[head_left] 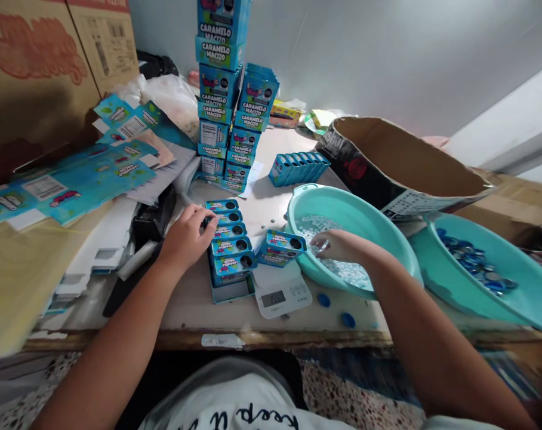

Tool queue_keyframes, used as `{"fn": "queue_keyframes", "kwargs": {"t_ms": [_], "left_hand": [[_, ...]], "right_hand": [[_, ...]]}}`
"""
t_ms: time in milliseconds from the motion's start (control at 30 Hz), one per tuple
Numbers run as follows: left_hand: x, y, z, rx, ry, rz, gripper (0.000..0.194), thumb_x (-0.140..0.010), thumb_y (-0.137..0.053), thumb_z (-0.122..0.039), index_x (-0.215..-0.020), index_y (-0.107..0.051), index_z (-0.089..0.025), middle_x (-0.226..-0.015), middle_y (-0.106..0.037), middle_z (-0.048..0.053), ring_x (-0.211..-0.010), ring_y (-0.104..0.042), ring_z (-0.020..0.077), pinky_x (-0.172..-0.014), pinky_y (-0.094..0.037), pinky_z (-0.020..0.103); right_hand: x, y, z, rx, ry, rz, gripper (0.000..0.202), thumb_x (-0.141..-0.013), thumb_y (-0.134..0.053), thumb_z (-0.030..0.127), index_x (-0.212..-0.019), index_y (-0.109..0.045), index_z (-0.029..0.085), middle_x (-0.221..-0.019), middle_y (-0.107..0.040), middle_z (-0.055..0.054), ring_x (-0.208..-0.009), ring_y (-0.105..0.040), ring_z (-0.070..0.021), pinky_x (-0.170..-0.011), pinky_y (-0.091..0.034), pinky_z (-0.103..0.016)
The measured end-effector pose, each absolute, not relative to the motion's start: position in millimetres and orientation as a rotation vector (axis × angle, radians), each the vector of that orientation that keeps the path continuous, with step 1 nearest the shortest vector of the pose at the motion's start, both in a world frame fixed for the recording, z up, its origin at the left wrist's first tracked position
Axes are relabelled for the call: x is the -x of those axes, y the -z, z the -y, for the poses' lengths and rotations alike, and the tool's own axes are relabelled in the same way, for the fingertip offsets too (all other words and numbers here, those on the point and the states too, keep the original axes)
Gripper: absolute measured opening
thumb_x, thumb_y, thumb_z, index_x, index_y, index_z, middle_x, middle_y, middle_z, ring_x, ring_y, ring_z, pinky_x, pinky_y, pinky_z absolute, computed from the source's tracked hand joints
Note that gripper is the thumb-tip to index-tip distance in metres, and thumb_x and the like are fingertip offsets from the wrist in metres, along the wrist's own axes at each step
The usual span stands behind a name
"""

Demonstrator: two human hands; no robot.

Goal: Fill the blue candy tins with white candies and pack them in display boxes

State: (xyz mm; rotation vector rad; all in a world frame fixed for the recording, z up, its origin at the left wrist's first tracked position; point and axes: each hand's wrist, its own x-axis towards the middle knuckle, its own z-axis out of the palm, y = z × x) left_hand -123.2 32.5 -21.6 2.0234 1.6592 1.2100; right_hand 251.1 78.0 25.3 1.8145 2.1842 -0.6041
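At the left end of a row of small blue boxes is my left hand, its fingers curled at the boxes; a dark bit shows by the fingertips, too small to name. My right hand reaches into a turquoise basin among small clear-white candies. Its fingers are bent, and what they hold, if anything, is unclear. Between the hands, one blue box with a dark round hole stands on a white kitchen scale.
Tall stacks of blue boxes stand behind the row. Another row of boxes lies farther back. At right are an open carton and a second basin with blue lids. Flat printed cardboard lies left. Two blue caps sit near the edge.
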Motion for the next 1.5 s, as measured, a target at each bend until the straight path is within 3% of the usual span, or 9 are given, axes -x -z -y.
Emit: {"fn": "queue_keyframes", "kwargs": {"t_ms": [400,633,800,933,1100,1167,1233,1333,1500], "left_hand": [[124.8,19.9,-32.7,-2.037,-1.137,-1.678,0.033,-0.097,-0.048,-0.045,-0.103,-0.069,-0.021,-0.107,-0.062,0.006,-0.089,-0.064,0.0201,-0.077,-0.051,0.033],[124.3,19.4,-32.6,-2.019,-1.143,-1.68,0.032,-0.097,-0.048,-0.045,-0.103,-0.069,-0.021,-0.109,-0.062,0.007,-0.089,-0.063,0.0199,-0.074,-0.05,0.032],[123.7,21.9,-33.6,-2.022,-1.158,-1.669,0.033,-0.097,-0.047,-0.044,-0.104,-0.069,-0.02,-0.108,-0.062,0.008,-0.099,-0.064,0.0226,-0.081,-0.053,0.034],[124.6,18.8,-32.6,-2.088,-1.3,-1.686,0.033,-0.098,-0.048,-0.043,-0.101,-0.071,-0.018,-0.109,-0.062,0.01,-0.105,-0.064,0.0238,-0.097,-0.052,0.038],[126.5,14.6,-32.1,-2.167,-1.371,-1.589,0.032,-0.099,-0.049,-0.04,-0.104,-0.07,-0.016,-0.108,-0.064,0.01,-0.107,-0.063,0.0231,-0.102,-0.051,0.038],[125.3,15.6,-32.5,-2.195,-1.34,-1.589,0.03,-0.099,-0.05,-0.038,-0.105,-0.07,-0.017,-0.109,-0.065,0.01,-0.109,-0.063,0.0236,-0.103,-0.051,0.039],[123.1,17.6,-32.8,-2.222,-1.323,-1.582,0.028,-0.099,-0.05,-0.036,-0.107,-0.068,-0.016,-0.111,-0.065,0.01,-0.11,-0.063,0.024,-0.104,-0.05,0.039],[120.7,19.8,-33.5,-2.234,-1.323,-1.584,0.026,-0.099,-0.051,-0.031,-0.115,-0.065,-0.016,-0.114,-0.066,0.011,-0.113,-0.062,0.0237,-0.105,-0.049,0.039],[120.3,20.3,-35.2,-2.243,-1.341,-1.588,0.025,-0.099,-0.052,-0.03,-0.118,-0.062,-0.016,-0.115,-0.067,0.011,-0.114,-0.063,0.0242,-0.105,-0.05,0.04]], "right_hand": [[-254.3,-15.6,-79.2,-1.848,0.523,-2.183,0.016,-0.086,-0.062,0.017,-0.097,-0.074,0.015,-0.087,-0.073,-0.006,-0.069,-0.062,-0.0152,-0.061,-0.042,-0.025],[-244.7,-44.4,-66.3,-1.975,0.349,-2.464,0.017,-0.089,-0.057,0.023,-0.089,-0.073,0.018,-0.087,-0.073,-0.007,-0.072,-0.066,-0.0192,-0.065,-0.05,-0.028],[-197.3,-67.6,-30.9,-1.714,0.319,-2.949,0.043,-0.096,-0.061,0.043,-0.132,-0.066,0.02,-0.126,-0.069,-0.012,-0.11,-0.068,-0.029,-0.09,-0.058,-0.042],[-176.8,-63.6,-19.7,-1.542,0.219,-2.923,0.057,-0.093,-0.067,0.03,-0.148,-0.055,0.02,-0.135,-0.067,-0.013,-0.119,-0.066,-0.0337,-0.099,-0.057,-0.05],[-189.2,-99.8,7.6,-1.466,0.254,-3.126,0.048,-0.096,-0.063,0.04,-0.144,-0.06,0.038,-0.125,-0.073,-0.001,-0.106,-0.072,-0.0327,-0.092,-0.062,-0.048],[-186.2,-114.7,24.2,-1.315,0.32,-3.203,0.047,-0.096,-0.063,0.041,-0.142,-0.058,0.05,-0.123,-0.073,0.006,-0.111,-0.071,-0.0318,-0.096,-0.061,-0.05],[-172.8,-116.3,35.4,-1.142,0.354,-3.252,0.049,-0.096,-0.062,0.036,-0.142,-0.057,0.053,-0.119,-0.074,0.008,-0.115,-0.069,-0.03,-0.106,-0.056,-0.052],[-143.7,-94.8,35.5,-0.97,0.315,-3.3,0.047,-0.096,-0.062,0.027,-0.14,-0.062,0.042,-0.115,-0.076,0.002,-0.109,-0.072,-0.0263,-0.11,-0.051,-0.051],[-119.3,-54.3,17.0,-0.942,0.098,-3.345,0.036,-0.098,-0.056,0.026,-0.132,-0.068,0.025,-0.114,-0.077,-0.008,-0.095,-0.073,-0.0259,-0.09,-0.059,-0.047]]}}
